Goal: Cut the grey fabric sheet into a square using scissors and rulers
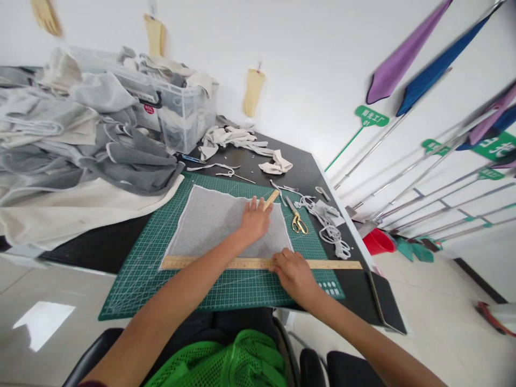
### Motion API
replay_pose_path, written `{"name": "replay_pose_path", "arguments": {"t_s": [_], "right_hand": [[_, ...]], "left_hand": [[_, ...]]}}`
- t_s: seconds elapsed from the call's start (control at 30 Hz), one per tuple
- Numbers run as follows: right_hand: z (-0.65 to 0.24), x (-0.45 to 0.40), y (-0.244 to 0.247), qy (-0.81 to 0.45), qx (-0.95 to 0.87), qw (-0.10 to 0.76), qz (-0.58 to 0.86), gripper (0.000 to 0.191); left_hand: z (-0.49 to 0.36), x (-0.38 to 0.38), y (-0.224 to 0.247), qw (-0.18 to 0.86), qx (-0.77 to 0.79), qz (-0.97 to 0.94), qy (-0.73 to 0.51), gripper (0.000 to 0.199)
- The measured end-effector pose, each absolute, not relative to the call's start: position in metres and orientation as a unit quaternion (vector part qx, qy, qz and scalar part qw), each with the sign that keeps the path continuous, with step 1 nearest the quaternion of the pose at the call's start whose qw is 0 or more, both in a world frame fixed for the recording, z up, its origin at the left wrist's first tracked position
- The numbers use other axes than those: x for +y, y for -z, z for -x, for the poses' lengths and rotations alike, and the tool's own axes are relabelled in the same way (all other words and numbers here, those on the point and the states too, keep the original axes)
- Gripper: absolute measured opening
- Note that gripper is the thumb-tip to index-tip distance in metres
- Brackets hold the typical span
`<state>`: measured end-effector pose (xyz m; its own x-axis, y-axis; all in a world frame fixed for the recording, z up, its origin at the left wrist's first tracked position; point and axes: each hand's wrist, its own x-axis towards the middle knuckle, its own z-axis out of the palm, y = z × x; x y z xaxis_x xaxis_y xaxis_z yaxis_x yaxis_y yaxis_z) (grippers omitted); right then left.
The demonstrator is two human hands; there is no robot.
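Both Hands Down on the Grey Cloth and Ruler!

Here's the black table point(302, 172), a heap of fabric point(60, 145) crowding its left side! The green cutting mat point(149, 274) spreads across the front, the clear plastic bin point(187, 123) stands behind, and on the mat lies the grey cloth point(217, 215), pretty flat! Along its near edge runs the long wooden ruler point(253, 263), poking out past the mat's right side. The left hand point(256, 220) lies palm-down on the cloth, fingers extended; the right hand point(294, 273) has bent fingers on the long ruler, gripping or merely pressing, I can't tell! Gold-handled scissors point(298, 221) sit right of the cloth, and a short ruler piece point(272, 199) juts from beside the left hand, its hold unclear.
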<state>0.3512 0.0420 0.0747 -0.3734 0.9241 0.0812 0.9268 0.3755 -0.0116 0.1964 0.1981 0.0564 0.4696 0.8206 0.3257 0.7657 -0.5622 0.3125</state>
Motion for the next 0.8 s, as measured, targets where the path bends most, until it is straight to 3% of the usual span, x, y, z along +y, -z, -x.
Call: {"name": "replay_pose_path", "arguments": {"t_s": [0.17, 0.37, 0.53, 0.63, 0.8], "right_hand": [[-0.362, 0.053, -0.067, 0.056, -0.843, 0.056, 0.533, 0.014], [-0.375, 0.087, -0.075, 0.108, -0.837, 0.065, 0.533, 0.020], [-0.378, 0.133, -0.089, 0.115, -0.802, 0.042, 0.584, 0.024], [-0.374, 0.166, -0.094, 0.118, -0.793, 0.030, 0.596, 0.016], [-0.366, 0.214, -0.092, 0.173, -0.727, 0.044, 0.663, 0.027]], "left_hand": [[-0.203, 0.180, -0.081, -0.002, 0.397, -0.843, -0.363, 0.072], [-0.200, 0.173, -0.095, -0.075, 0.340, -0.837, -0.422, 0.075], [-0.201, 0.178, -0.083, -0.093, 0.289, -0.850, -0.430, 0.057], [-0.203, 0.179, -0.077, -0.084, 0.279, -0.861, -0.417, 0.046], [-0.209, 0.173, -0.069, 0.000, 0.392, -0.864, -0.316, 0.036]]}}
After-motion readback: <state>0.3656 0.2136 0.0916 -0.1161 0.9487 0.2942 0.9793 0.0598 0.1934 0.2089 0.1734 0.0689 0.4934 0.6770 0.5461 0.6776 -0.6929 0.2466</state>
